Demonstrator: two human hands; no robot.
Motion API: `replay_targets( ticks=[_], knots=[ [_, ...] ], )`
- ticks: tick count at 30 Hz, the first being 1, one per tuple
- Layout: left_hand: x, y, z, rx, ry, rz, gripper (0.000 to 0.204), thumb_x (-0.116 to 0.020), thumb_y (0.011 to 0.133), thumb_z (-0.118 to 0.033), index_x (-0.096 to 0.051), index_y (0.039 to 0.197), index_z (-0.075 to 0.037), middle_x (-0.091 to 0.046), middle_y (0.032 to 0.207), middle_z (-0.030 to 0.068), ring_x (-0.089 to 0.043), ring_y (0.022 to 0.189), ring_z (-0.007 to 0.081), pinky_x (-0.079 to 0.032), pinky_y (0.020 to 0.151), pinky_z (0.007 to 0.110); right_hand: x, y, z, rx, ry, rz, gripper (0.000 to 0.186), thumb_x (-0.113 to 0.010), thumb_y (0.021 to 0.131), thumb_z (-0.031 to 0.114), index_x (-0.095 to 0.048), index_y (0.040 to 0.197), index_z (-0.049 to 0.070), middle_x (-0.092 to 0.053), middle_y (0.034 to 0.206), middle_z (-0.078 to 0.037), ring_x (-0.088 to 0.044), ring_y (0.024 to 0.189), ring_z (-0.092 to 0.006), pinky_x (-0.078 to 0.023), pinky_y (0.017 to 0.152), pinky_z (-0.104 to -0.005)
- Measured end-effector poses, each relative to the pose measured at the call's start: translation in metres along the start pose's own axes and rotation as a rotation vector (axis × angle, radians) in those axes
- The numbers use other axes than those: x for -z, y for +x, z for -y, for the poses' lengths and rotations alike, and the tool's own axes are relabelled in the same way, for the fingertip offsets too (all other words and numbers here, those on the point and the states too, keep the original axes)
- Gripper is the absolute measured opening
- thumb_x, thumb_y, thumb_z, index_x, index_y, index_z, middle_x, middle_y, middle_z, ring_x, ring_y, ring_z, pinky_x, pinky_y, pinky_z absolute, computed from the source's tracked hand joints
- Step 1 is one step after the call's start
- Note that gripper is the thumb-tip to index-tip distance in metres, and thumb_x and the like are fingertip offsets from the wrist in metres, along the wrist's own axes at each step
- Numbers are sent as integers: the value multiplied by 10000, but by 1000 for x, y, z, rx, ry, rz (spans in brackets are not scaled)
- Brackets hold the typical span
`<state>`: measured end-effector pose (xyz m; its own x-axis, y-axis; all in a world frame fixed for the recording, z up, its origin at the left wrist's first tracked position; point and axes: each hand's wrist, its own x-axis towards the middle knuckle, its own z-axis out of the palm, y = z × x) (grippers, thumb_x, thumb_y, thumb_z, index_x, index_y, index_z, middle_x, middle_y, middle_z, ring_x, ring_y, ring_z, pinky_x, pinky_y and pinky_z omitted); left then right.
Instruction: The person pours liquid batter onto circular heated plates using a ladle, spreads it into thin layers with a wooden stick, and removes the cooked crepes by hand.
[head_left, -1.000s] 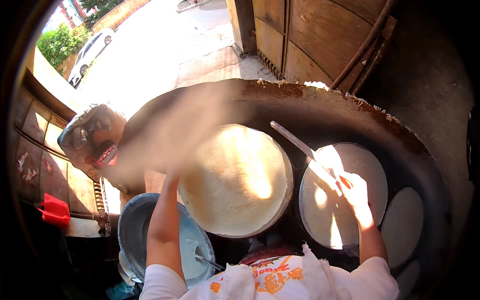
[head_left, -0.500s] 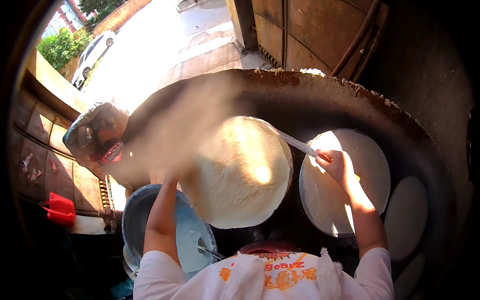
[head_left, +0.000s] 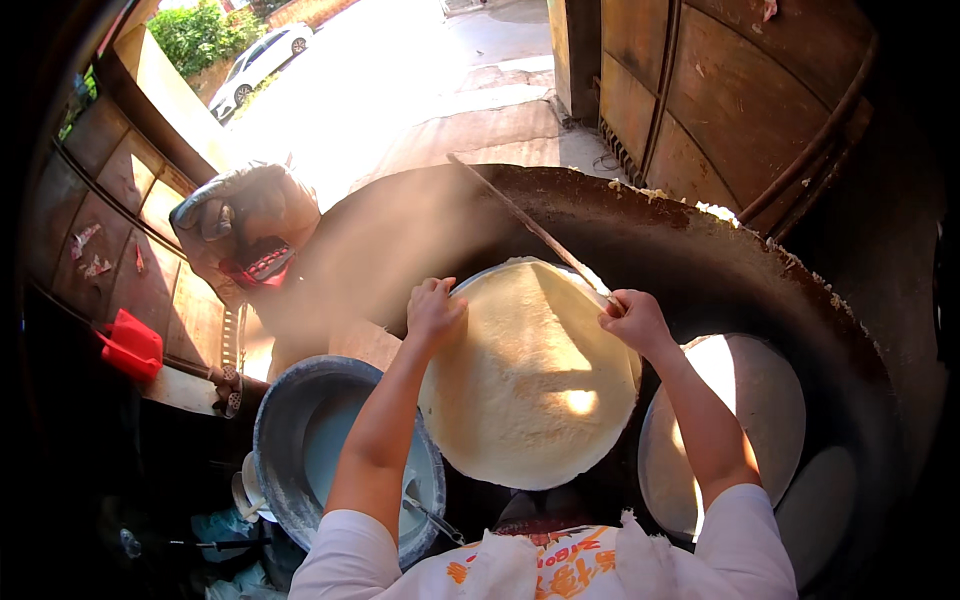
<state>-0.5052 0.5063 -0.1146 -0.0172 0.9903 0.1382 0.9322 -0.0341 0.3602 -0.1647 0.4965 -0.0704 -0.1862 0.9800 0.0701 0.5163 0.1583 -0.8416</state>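
A large round pale-yellow thin pancake (head_left: 530, 400) lies in front of me, with sun patches across it. My left hand (head_left: 437, 318) is at its upper left edge, fingers closed on the rim. My right hand (head_left: 638, 322) is at its upper right edge, closed around the near end of a long thin wooden stick (head_left: 525, 218). The stick slants away to the far left and looks pale and coated near my fingers. Whether my right fingers also touch the pancake, I cannot tell. A second pale round (head_left: 735, 400) lies to the right, partly behind my right forearm.
A grey tub (head_left: 280, 400) of pale liquid with a metal-handled utensil (head_left: 432, 518) stands at left. The dark curved rim (head_left: 680, 200) of a large round station rises beyond the pancake, crusted with bits. A sooty bag-like bundle (head_left: 250, 225) and a red object (head_left: 132, 345) are farther left.
My left hand has come rightward out of the haze onto the pancake's rim. The stick has swung from the pancake's upper edge to point away. The whole view has shifted a little.
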Motion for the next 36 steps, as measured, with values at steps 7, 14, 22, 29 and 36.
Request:
replay_targets(
  ticks=[7, 14, 22, 29, 36],
  knots=[
    [13, -21, 60, 65, -872, 267, 494, -649, 782, -295, -496, 1175, -37, -529, 1148, 57, -508, 1013, 202, -423, 861, 313, 13, -81, 87, 248, -4, -87, 125, -642, 568, 50, -573, 670, 34, -485, 617, -88, -500, 495, -221, -401, 470, -305],
    [142, -134, -15, -251, -822, -71, 187, -684, 668, -50, -656, 842, 11, -614, 864, 101, -551, 893, 213, -432, 770, 307, 41, -172, 126, 303, -65, 51, 253, -705, 525, 38, -618, 756, 94, -598, 785, -26, -611, 590, -197, -505, 519, -293],
    [199, -210, -118, -621, -308, -328, 191, -687, 629, -154, -662, 799, -72, -619, 763, 45, -596, 829, 250, -466, 768, 355, 53, -225, 62, -59, 261, -312, 233, -616, 641, -106, -620, 843, 10, -630, 827, -3, -540, 660, -30, -396, 554, -163],
    [257, -249, -235, -994, -348, -274, 183, -568, 722, -239, -586, 761, -61, -646, 731, 106, -610, 619, 263, -458, 603, 336, 87, -403, 104, -47, 595, -586, 172, -679, 782, 94, -602, 925, 37, -591, 749, 13, -535, 653, -18, -405, 561, -160],
    [220, -287, -346, -1466, -455, 403, 248, -592, 825, -182, -594, 1065, -124, -669, 946, 116, -640, 741, 317, -523, 670, 367, 49, -654, 169, -478, 622, -944, 193, -679, 741, 191, -596, 861, 65, -497, 703, 57, -444, 627, -20, -361, 544, -188]
  ],
)
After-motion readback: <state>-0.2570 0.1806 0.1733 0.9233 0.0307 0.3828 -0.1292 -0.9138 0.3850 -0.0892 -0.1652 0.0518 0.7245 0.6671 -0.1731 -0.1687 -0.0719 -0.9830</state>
